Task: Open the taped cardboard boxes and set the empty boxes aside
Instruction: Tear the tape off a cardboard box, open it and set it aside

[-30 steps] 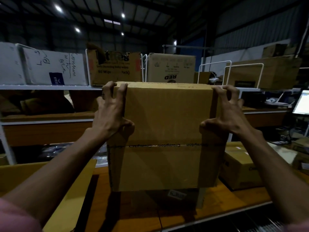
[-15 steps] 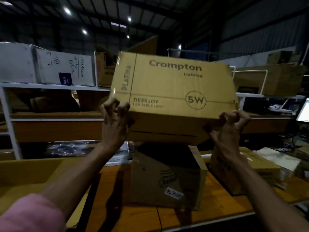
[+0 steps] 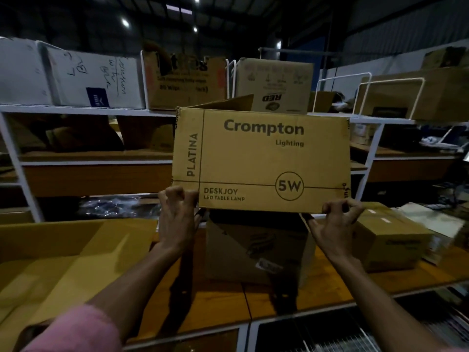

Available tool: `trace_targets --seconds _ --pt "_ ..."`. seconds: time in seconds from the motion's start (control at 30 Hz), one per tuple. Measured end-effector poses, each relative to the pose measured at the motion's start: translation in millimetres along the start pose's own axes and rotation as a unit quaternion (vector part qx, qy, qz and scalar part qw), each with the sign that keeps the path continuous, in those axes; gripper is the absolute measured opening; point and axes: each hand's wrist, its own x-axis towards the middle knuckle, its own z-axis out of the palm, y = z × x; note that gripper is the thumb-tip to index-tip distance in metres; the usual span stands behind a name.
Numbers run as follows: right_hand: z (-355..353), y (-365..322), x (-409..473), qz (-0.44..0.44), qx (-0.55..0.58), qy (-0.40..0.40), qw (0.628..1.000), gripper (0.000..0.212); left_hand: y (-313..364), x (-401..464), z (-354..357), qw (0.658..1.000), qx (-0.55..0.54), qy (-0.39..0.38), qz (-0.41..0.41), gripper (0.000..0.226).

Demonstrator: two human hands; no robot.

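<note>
**Printed carton held up, inner box below**

The tan printed cardboard carton (image 3: 261, 158) is held in the air above the plain brown cardboard box (image 3: 258, 250) standing on the orange wooden table (image 3: 342, 288). The left hand (image 3: 177, 214) and right hand (image 3: 337, 222) are curled on its lower corners, well apart, probably so it stays level. A raised flap at the back suggests it is open.

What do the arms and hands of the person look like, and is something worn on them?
Both forearms are bare. The left hand and the right hand show no gloves, rings or watch. A soft pink sleeve covers the left upper arm. At the right lower corner only a pink edge shows.
</note>
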Motion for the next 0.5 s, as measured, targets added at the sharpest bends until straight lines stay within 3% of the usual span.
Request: trace_targets --seconds 0.17,0.33,0.5 --pt "-1 6 -28 0.019 -0.040 -0.039 0.998 0.055 -6 -25 11 0.997 0.019 -0.063 -0.031 0.064" --pt "-7 19 -50 0.036 -0.088 -0.104 0.990 0.049 0 -53 25 0.993 0.013 -0.097 -0.061 0.073" --pt "-6 28 -81 0.070 -0.096 -0.176 0.977 0.056 7 -91 40 0.987 0.006 -0.139 -0.078 0.078"
